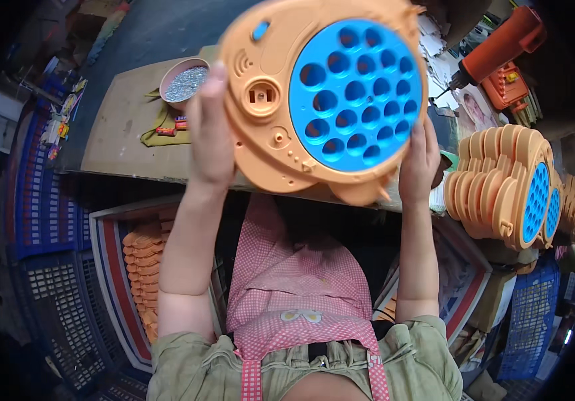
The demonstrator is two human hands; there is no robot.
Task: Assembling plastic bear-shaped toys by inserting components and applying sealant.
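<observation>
Raised in front of me, over the near edge of the table, is an orange plastic toy housing [270,150] with a round blue disc [354,93] full of holes. My left hand [212,130] grips its left edge, fingers partly behind it. On the right edge, my right hand [421,160] is closed round the rim, its fingertips showing beside the blue disc. The housing is tilted with its holed face toward me; its top runs out of the picture.
A bowl of small metal screws [186,81] stands on a cardboard sheet [117,144], near red batteries [174,127]. At right are stacked orange housings [501,187] and a red-orange electric screwdriver [501,50]. Orange parts [141,274] fill a box below left; blue crates [53,287] stand farther left.
</observation>
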